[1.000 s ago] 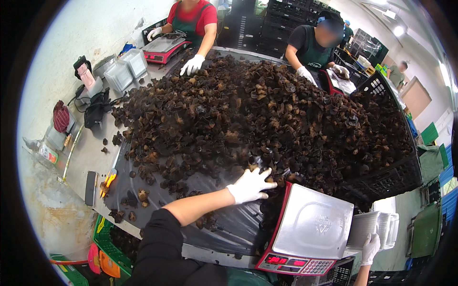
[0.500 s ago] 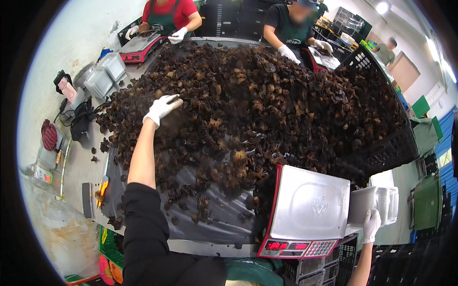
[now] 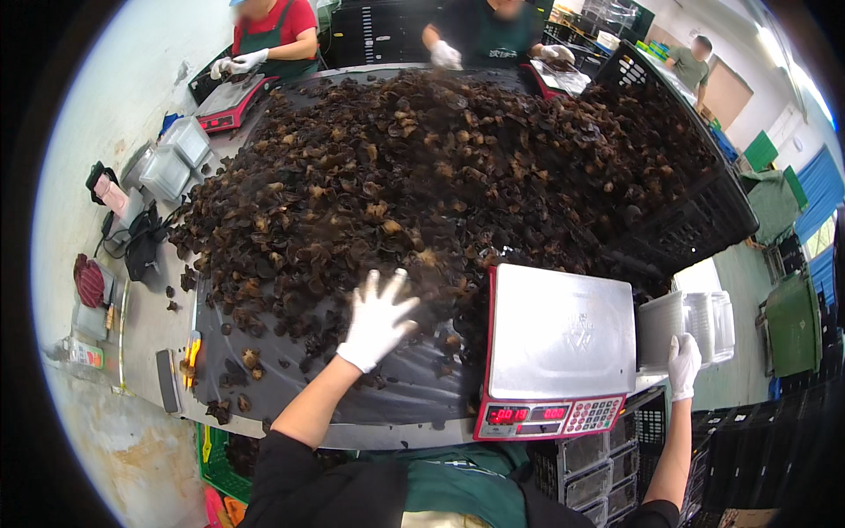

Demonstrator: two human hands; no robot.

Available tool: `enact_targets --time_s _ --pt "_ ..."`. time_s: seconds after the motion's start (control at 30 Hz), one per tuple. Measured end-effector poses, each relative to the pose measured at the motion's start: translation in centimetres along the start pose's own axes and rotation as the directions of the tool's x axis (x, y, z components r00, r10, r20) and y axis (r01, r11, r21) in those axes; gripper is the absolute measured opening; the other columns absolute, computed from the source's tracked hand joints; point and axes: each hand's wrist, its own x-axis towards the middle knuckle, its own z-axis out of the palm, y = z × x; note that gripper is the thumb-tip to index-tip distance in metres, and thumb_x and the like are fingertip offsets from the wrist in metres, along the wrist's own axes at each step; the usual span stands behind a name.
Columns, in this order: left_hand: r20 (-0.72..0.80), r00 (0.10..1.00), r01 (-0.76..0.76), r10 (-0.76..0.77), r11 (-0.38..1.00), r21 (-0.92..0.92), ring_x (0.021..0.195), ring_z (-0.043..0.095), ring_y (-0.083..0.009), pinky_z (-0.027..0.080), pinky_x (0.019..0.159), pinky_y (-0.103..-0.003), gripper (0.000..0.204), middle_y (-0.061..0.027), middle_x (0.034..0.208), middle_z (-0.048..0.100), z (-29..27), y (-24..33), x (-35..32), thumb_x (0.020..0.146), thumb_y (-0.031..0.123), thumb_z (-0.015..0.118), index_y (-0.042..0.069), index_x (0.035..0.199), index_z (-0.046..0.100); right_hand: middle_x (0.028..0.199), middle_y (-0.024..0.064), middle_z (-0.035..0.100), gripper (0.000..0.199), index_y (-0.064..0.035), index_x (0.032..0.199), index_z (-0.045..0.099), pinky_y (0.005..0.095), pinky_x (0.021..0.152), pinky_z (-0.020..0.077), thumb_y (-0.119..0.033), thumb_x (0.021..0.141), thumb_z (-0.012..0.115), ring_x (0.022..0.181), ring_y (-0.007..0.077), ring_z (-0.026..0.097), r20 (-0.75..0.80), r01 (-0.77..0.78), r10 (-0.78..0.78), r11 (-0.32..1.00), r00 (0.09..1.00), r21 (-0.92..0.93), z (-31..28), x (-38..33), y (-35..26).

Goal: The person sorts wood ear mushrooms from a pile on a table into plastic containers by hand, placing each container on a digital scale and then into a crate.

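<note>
My white-gloved left hand [image 3: 378,319] is spread open over the near edge of a wide heap of dark brown wood ear mushrooms [image 3: 396,189]. Its fingers point away from me, and nothing shows in its grasp. At the right, my gloved right hand [image 3: 685,363] grips the near side of a stack of clear plastic trays [image 3: 673,326]. Between my hands stands a red weighing scale [image 3: 563,339] with a bare metal platform and a lit red display.
A black crate [image 3: 682,224] lies tipped at the right, mushrooms spilling from it. Two co-workers with scales [image 3: 233,104] stand across the table. Along the left edge are clear containers [image 3: 165,172], a black bag [image 3: 143,246] and a yellow-orange cutter [image 3: 191,354]. A green crate [image 3: 220,462] sits below.
My left hand has moved right and nearer to me, from the left part of the heap to its near edge. My right hand stays at the trays. The whole view has shifted slightly.
</note>
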Motion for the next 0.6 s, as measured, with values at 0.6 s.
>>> enact_targets --time_s 0.6 --pt "-0.381 0.925 -0.130 -0.015 0.927 -0.351 0.094 0.059 -0.0305 0.049 0.082 -0.038 0.036 -0.0111 0.098 0.059 0.1 1.5 2.6 0.076 0.005 0.071 0.008 0.111 0.066 0.081 0.0189 0.060 0.024 -0.0031 0.089 0.054 0.0484 0.070 0.0461 -0.026 0.096 0.059 0.079 0.0400 0.060 0.003 -0.078 0.078 0.996 0.997 0.048 -0.6 -0.5 -0.9"
